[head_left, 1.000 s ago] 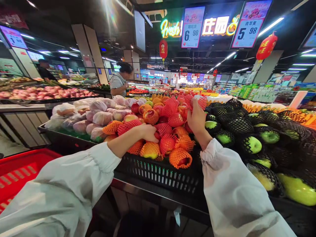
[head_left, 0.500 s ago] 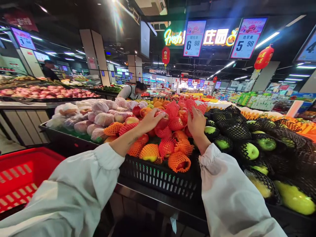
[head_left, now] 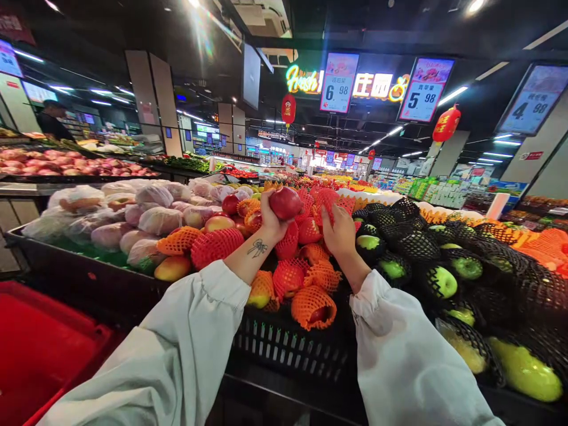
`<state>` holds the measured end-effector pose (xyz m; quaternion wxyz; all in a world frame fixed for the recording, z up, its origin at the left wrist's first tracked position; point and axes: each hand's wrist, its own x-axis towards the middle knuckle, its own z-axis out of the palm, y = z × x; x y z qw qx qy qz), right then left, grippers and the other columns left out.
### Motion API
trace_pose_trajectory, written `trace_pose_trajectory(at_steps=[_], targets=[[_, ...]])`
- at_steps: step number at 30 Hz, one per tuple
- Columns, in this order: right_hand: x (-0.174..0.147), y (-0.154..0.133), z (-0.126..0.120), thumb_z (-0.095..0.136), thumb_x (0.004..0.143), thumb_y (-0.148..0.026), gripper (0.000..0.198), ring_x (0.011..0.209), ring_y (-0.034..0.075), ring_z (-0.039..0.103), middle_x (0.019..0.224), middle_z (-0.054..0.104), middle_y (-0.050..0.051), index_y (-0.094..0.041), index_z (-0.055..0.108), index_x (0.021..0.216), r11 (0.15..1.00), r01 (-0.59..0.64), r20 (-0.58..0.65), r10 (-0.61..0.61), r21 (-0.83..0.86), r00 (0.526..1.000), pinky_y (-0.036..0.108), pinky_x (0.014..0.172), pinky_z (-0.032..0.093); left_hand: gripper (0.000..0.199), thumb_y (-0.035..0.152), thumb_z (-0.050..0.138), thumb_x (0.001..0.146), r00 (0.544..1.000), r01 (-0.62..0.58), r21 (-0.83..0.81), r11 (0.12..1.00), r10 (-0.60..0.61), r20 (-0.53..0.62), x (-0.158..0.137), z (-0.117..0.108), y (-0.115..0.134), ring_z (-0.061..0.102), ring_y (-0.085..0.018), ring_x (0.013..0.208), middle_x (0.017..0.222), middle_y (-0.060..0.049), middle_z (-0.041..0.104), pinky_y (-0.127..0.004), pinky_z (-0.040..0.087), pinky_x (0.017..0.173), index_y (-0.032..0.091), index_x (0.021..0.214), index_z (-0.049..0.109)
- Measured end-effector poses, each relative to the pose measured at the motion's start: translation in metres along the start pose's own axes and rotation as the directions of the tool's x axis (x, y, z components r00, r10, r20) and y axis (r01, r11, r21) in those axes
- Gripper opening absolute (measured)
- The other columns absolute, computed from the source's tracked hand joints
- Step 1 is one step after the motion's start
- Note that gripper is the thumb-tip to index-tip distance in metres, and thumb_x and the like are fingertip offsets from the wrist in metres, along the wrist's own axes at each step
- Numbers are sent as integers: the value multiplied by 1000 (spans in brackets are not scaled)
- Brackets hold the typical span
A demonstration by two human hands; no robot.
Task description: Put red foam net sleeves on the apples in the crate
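Observation:
My left hand [head_left: 271,222] is wrapped round a bare red apple [head_left: 286,203], held up above the pile with its palm turned upward. Close to its right, the fingers of my right hand [head_left: 341,234] pinch a red foam net sleeve [head_left: 325,198]; whether fruit is inside it I cannot tell. Beneath both hands lie apples in red and orange foam nets, among them an orange-netted apple [head_left: 314,307] at the front. A black slatted crate [head_left: 288,349] holds this pile.
Green apples in black nets [head_left: 444,282] fill the right side. Bagged pale fruit [head_left: 160,220] lies at left, behind the dark display rim [head_left: 89,273]. A red basket [head_left: 39,349] stands lower left. Price screens [head_left: 339,83] hang overhead, and a person [head_left: 55,121] is far left.
My left hand has rolled over, bringing the apple from under its fingers to the top of its palm. The view has swung a little to the right.

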<state>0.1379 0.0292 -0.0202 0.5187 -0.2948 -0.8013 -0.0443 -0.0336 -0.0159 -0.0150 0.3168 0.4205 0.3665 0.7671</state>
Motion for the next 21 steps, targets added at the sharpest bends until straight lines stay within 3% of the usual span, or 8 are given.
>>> trace_pose_trajectory(at_steps=[4, 7, 9, 12, 14, 16, 18, 21], targets=[[-1, 0, 3, 36, 107, -42, 47, 115, 35, 70, 117, 74, 21, -12, 67, 124, 998, -15, 25, 14, 63, 1000, 50, 100, 54, 70, 68, 46, 67, 999, 40, -348, 936, -39, 9, 0, -5, 2, 69, -24, 89, 109, -15, 69, -24, 27, 43, 20, 118, 51], [-3, -2, 0, 36, 107, -42, 40, 119, 31, 67, 119, 73, 17, -17, 67, 115, 986, 58, 34, -64, 158, 997, 48, 105, 53, 71, 67, 57, 69, 1000, 15, -470, 883, -18, -2, 2, -12, 2, 70, -24, 92, 108, -13, 68, -23, 29, 42, 21, 124, 55], [-5, -4, -3, 36, 106, -36, 34, 119, 29, 66, 118, 72, 14, -20, 65, 110, 959, 148, 36, -161, 241, 986, 46, 106, 52, 71, 69, 64, 72, 1000, -3, -476, 880, 10, 13, 1, -14, 4, 70, -26, 107, 118, -12, 68, -22, 41, 48, 22, 124, 57], [-6, -7, -8, 34, 99, -23, 31, 128, 27, 60, 125, 67, 12, -21, 64, 104, 916, 254, 38, -279, 309, 960, 45, 109, 51, 53, 63, 63, 86, 1000, -2, -501, 866, 17, 26, -3, -8, 12, 65, -26, 123, 130, -11, 65, -21, 57, 71, 20, 117, 58], [-6, -8, -9, 34, 94, -18, 31, 135, 27, 55, 127, 65, 12, -21, 64, 100, 931, 242, 53, -266, 273, 963, 47, 112, 49, 34, 46, 62, 92, 1000, 3, -522, 853, 10, 23, -9, -2, 17, 64, -23, 124, 129, -10, 64, -22, 59, 84, 18, 113, 59], [-6, -8, -8, 34, 93, -17, 30, 134, 27, 55, 123, 66, 11, -23, 64, 95, 959, 192, 75, -212, 210, 975, 50, 113, 49, 21, 27, 64, 88, 999, -8, -497, 868, 26, 28, -14, 5, 20, 64, -21, 123, 125, -9, 66, -24, 59, 93, 17, 106, 60], [-5, -7, -6, 35, 91, -17, 29, 132, 28, 57, 120, 66, 12, -23, 63, 92, 971, 165, 83, -182, 172, 980, 51, 112, 50, 19, 18, 67, 82, 999, -11, -462, 887, 34, 41, -18, 8, 20, 64, -20, 120, 118, -8, 68, -25, 59, 94, 17, 100, 60], [-3, -7, -4, 35, 90, -16, 27, 128, 30, 59, 123, 65, 16, -22, 62, 89, 968, 181, 72, -195, 172, 978, 50, 107, 53, 24, 20, 75, 77, 998, 13, -432, 902, 16, 63, -22, 11, 17, 66, -18, 105, 106, -5, 68, -21, 59, 77, 18, 96, 60]])
